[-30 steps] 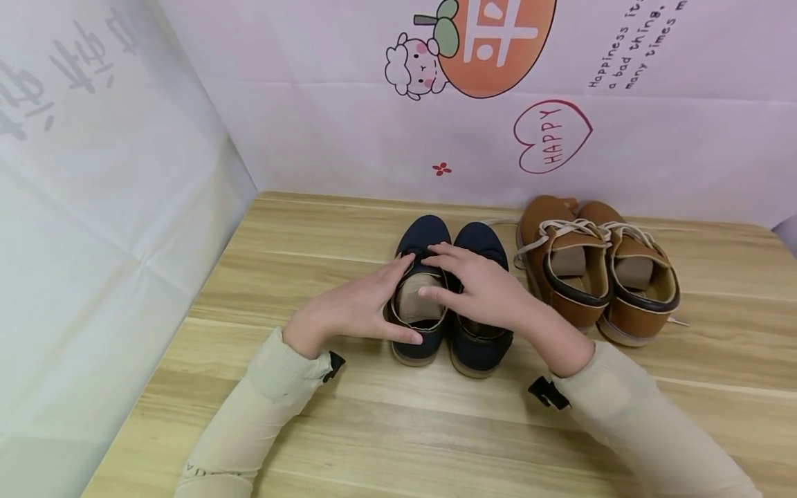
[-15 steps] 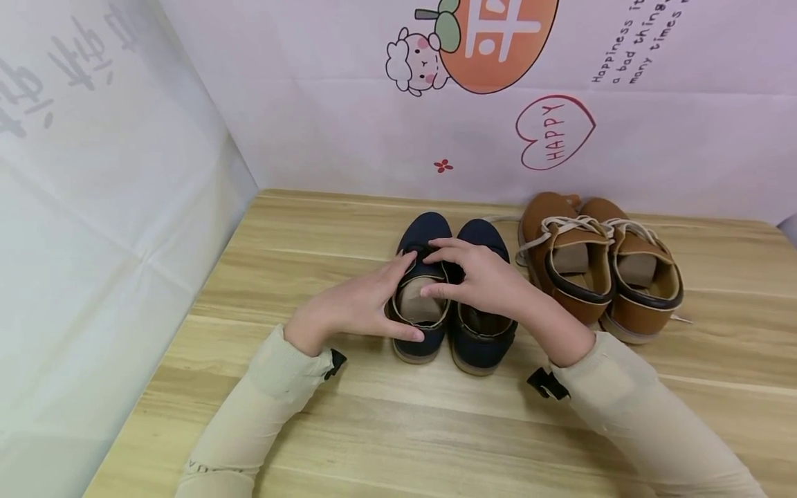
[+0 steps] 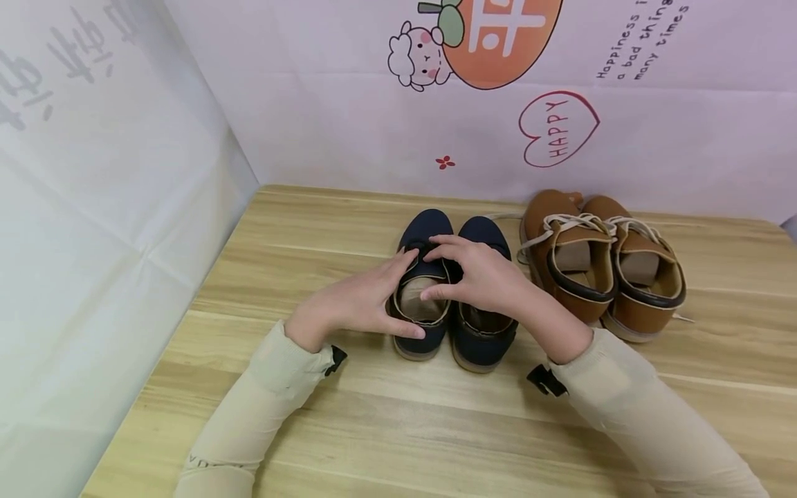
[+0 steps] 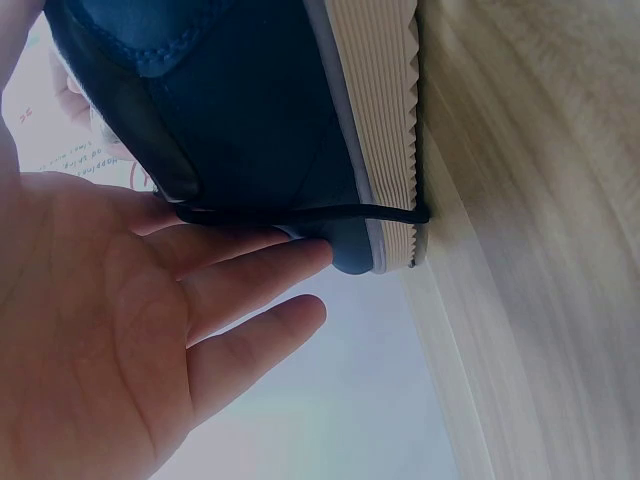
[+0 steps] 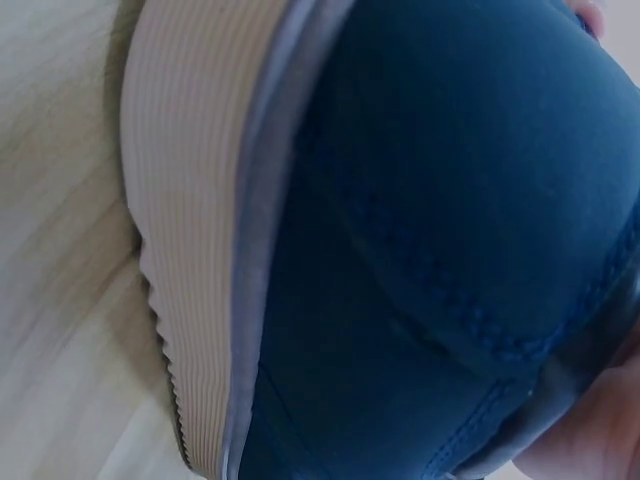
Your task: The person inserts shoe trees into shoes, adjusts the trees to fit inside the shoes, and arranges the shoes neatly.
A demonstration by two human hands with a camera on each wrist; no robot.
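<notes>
Head view: pair of navy shoes (image 3: 429, 225), side by side, soles down on the wood-grain table (image 3: 436, 436); toes to the printed backdrop (image 3: 349, 124), heels to the person, presumably so that laces and collars lie within easy reach; beige insert (image 3: 416, 301) in the left shoe, likely to keep its shape; left hand (image 3: 351, 304), at that shoe's outer side, thumb and fingers parted, no clasp evident; right hand (image 3: 492, 280), arched over the pair, digits apart, nothing visibly pinched; fingertip contact, cannot tell; brown shoes (image 3: 585, 311), pale-laced, just to the right.

Left wrist view: fingers (image 4: 270, 272) extended along the navy upper, suited to steadying; black lace (image 4: 300, 213) across its side.

Right wrist view: ribbed sole (image 5: 195, 230) on the table; hand mostly cut off, grip unreadable here.
</notes>
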